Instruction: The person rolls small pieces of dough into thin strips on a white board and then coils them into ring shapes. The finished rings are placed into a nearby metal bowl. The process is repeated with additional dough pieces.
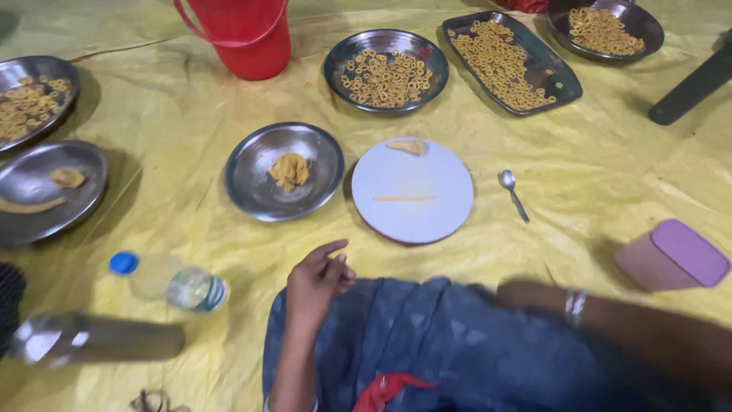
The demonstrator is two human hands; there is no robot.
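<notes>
- The work looked well along: the round steel bowl at upper centre, the long rectangular dark metal tray to its right and the round steel dish in the upper right corner were each covered with small golden dough rings, and a further round steel plate at the upper left edge held more.
- What was left showed in the middle of the frame: a crumbly lump of yellow-orange dough sat in a shallow round steel plate, not yet shaped.
- Just right of that plate lay a flat round pale-blue board, smooth and matte, with one thin rolled strand of dough across its middle, not yet curled into a ring, and a small scrap of dough near its far edge.
- The left hand rested on the dark blue cloth over the lap at lower centre, fingers loosely curled toward the thumb, holding nothing that could be made out.
- The right hand, at lower right past a bangled wrist, was blurred and its fingers lay hidden, so its grip could not be told.
- A small steel spoon lay right of the board, and a pink rectangular plastic box with a lilac lid stood at the right edge.
- A crinkled yellow plastic sheet covered the floor; a red plastic bucket stood at the top, and a clear plastic bottle with a blue cap lay on its side at lower left.
</notes>
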